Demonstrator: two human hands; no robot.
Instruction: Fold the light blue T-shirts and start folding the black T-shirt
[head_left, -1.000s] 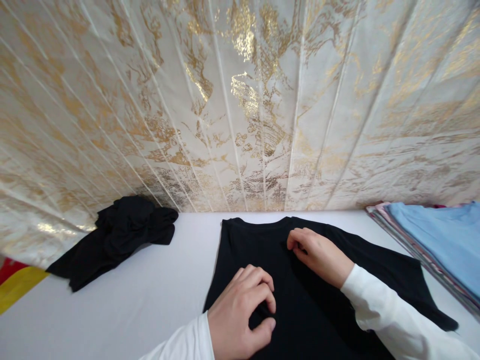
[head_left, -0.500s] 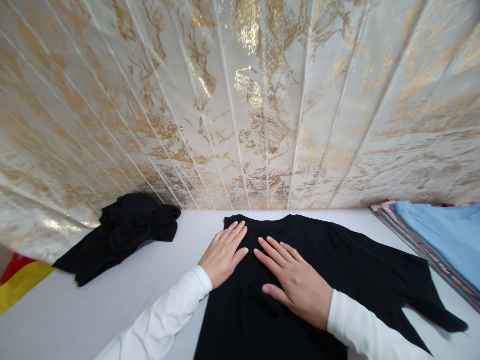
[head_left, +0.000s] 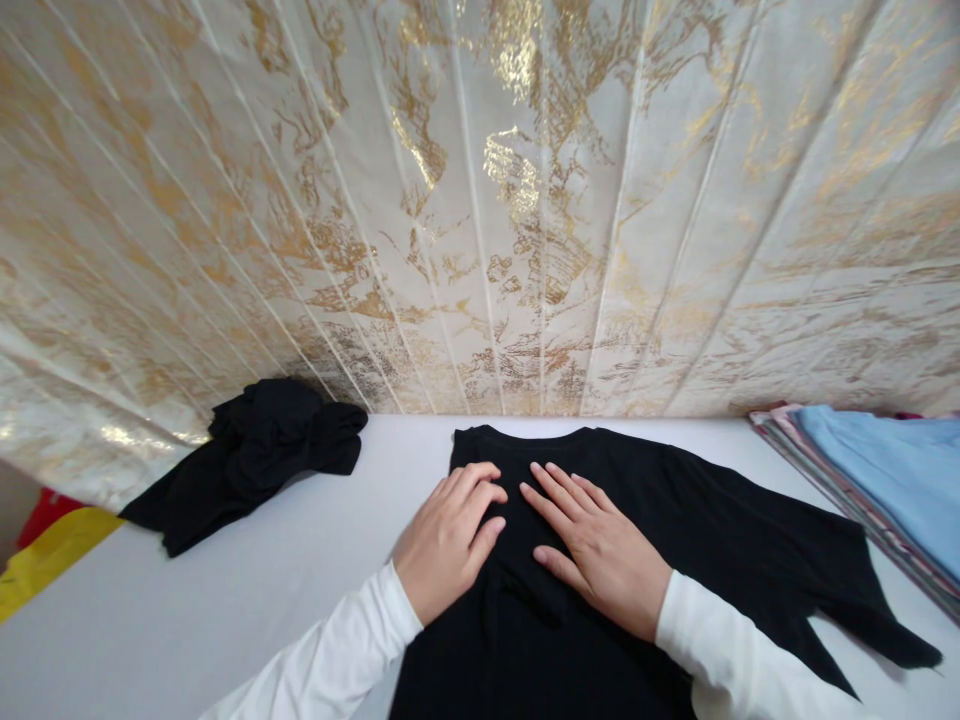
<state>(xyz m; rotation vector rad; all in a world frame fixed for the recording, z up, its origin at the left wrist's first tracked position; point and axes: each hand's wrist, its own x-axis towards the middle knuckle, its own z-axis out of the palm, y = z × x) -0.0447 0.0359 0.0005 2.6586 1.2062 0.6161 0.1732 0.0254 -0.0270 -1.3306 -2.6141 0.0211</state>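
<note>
A black T-shirt point(head_left: 600, 660) lies spread on the white table, its neckline towards the curtain and one sleeve stretched out to the right. Along its left edge no sleeve shows. My left hand point(head_left: 448, 535) is over the upper left part of the shirt near the collar, fingers bent and slightly apart, gripping no cloth that I can see. Flat on the chest of the shirt rests my right hand point(head_left: 600, 550), its fingers spread. Small wrinkles run through the cloth below both hands.
A crumpled black garment point(head_left: 262, 450) lies at the back left of the white table point(head_left: 247, 620). Beyond it, yellow cloth point(head_left: 56, 555) and red cloth point(head_left: 49, 515) show. Folded clothes point(head_left: 885, 460) are stacked at the right. A gold-patterned curtain point(head_left: 480, 200) hangs behind.
My left hand has drawn back a little from the collar, and its fingers have gone from flat to bent. The right hand stays flat on the shirt. The view has shifted slightly.
</note>
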